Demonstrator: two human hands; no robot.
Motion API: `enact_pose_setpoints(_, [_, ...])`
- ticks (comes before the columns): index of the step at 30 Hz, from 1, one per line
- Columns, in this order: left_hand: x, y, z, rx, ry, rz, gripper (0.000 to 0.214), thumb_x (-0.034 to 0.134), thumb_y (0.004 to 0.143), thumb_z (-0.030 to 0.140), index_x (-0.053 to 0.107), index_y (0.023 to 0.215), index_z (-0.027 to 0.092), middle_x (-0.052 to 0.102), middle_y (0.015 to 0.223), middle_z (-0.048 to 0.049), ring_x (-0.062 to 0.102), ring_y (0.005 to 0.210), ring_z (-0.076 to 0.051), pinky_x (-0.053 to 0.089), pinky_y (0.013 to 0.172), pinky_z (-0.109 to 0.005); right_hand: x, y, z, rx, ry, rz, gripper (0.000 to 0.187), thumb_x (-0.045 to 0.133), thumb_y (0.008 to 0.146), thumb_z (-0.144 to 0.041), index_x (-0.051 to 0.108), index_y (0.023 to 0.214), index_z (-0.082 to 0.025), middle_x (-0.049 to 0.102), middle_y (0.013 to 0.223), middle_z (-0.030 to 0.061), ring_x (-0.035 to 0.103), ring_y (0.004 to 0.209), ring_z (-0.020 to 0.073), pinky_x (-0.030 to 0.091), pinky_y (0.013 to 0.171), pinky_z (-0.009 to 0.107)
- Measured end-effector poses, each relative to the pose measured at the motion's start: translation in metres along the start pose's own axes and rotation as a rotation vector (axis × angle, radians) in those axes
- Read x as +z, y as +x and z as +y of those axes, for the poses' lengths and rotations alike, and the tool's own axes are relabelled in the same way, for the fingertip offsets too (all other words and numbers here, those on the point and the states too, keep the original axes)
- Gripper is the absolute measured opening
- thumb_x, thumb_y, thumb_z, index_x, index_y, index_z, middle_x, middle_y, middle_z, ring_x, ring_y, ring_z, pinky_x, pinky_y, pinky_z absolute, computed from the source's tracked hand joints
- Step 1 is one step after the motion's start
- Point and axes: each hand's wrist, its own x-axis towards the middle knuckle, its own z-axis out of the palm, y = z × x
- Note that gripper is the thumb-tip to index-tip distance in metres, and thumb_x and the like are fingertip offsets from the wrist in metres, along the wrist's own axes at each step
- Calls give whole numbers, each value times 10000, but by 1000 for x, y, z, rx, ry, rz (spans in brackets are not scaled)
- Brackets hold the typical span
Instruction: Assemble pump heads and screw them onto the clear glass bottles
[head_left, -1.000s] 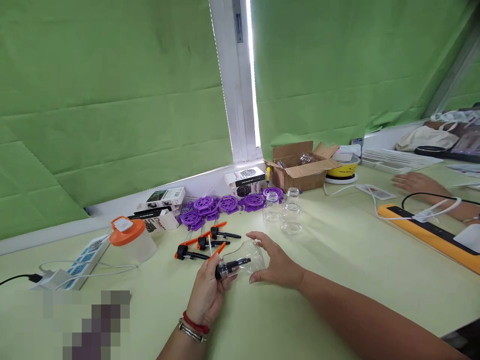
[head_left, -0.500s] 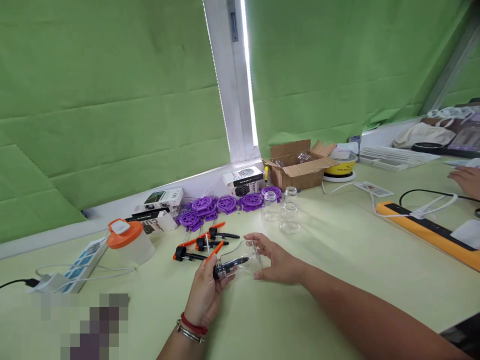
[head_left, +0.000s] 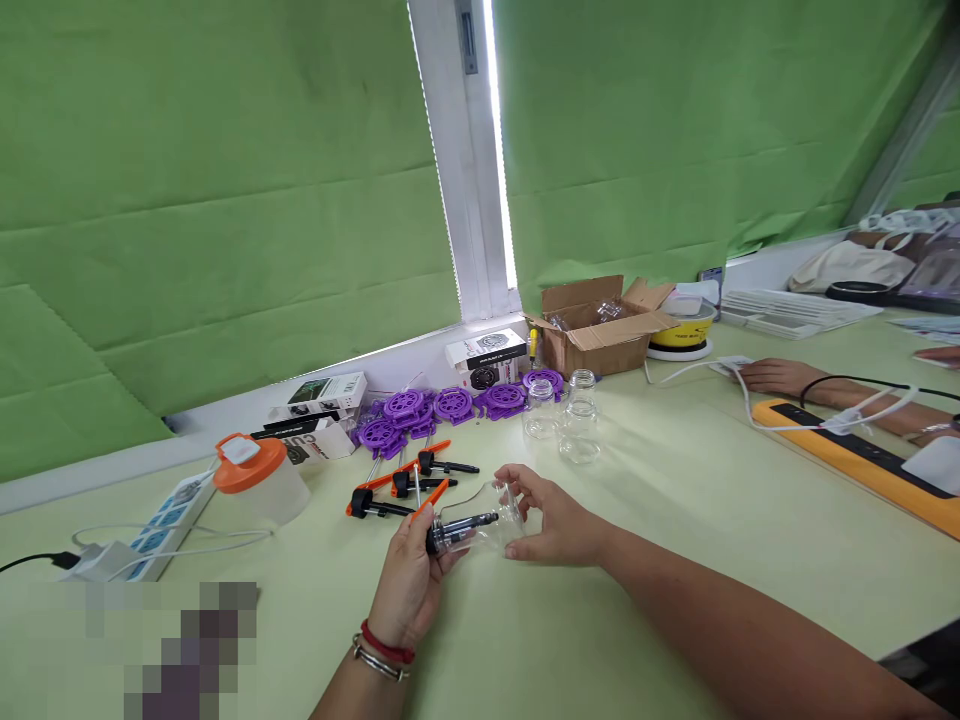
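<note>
My left hand [head_left: 412, 565] is closed around the neck of a clear jar [head_left: 491, 500] and the black cap [head_left: 433, 541] at its mouth. An orange lever [head_left: 433, 500] and a thin metal rod stick out from the cap, and its black stem [head_left: 469, 528] lies inside the jar. The jar is tilted on its side, its wide end toward the right. My right hand [head_left: 551, 520] grips that wide end between thumb and fingers. Just beyond my left hand lie several similar black-and-orange stemmed caps [head_left: 405, 484] on the table.
Purple plastic wheel-like parts [head_left: 454, 406] line the back, near small printed boxes [head_left: 487, 350]. Clear jars [head_left: 579, 435] stand before an open carton [head_left: 600, 345]. An orange-lidded cup [head_left: 255, 470] and power strip [head_left: 169, 530] are left; another person's hand [head_left: 772, 377] rests beyond an orange power strip [head_left: 855, 455].
My hands and the jar stay almost in place, with the black stem turned slightly. At the right, another person's hand has reached further in over the table toward the white card.
</note>
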Motion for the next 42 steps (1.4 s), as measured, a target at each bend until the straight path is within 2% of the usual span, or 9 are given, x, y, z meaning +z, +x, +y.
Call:
enact_pose_setpoints(3, [1,0,-1,-5,-8,-15,301,684,750,421,496,812,194,634,739,4,702,739,-191,580,667,-300,0,3,1,30,95,-27,704,749,680,-441,405,1254,-223,534,1082,75,545,794,134,475,663,266])
enact_pose_setpoints(7, [0,0,-3,-18,13,-26,297,669,764,426,500,829,191,647,776,-15,705,758,-204,580,659,-305,3,6,1,108,190,-21,529,591,791,-560,474,1117,-160,566,757,7,530,581,102,421,503,215])
enact_pose_setpoints(13, [1,0,-7,-30,29,-47,327,654,771,464,482,838,194,653,803,-26,708,762,-208,575,642,-296,7,8,0,217,146,-35,508,431,821,-673,495,792,-170,516,501,-40,414,342,71,304,337,185])
enact_pose_setpoints(17, [2,-2,-8,-30,78,-37,343,613,787,504,477,877,202,650,844,-36,713,769,-225,575,634,-321,5,9,0,248,180,-30,505,422,831,-665,507,811,-167,549,601,-17,461,407,74,345,356,181])
enact_pose_setpoints(21, [0,-4,-7,-10,221,-17,446,523,782,620,489,899,191,647,742,-39,703,623,-210,550,546,-307,2,9,1,227,250,-27,524,535,804,-611,520,1085,-169,560,752,3,516,528,88,391,413,185])
enact_pose_setpoints(26, [0,-7,-3,134,445,16,475,464,782,655,496,789,181,549,477,44,447,308,-76,334,329,-180,-3,7,-2,195,288,-72,685,605,781,-560,403,1328,-201,555,1022,65,557,711,117,443,508,208])
enact_pose_setpoints(33, [3,-11,4,103,465,59,445,447,793,640,483,731,200,446,406,77,348,336,-71,244,302,-154,-11,3,1,-97,17,-81,864,735,708,-427,293,1434,-271,429,1375,109,514,1080,199,449,915,358])
enact_pose_setpoints(39, [5,-12,6,38,417,79,489,425,778,674,475,662,201,432,393,75,318,305,-60,215,293,-161,-15,4,-4,-297,-81,-41,838,771,674,-387,364,1403,-322,323,1486,99,344,1332,293,374,1009,449])
enact_pose_setpoints(42, [5,-11,6,53,406,84,491,439,771,676,476,655,200,437,393,72,327,307,-61,235,293,-164,-14,4,-3,-299,-101,-40,853,772,672,-388,349,1411,-333,325,1482,97,376,1305,288,406,978,430])
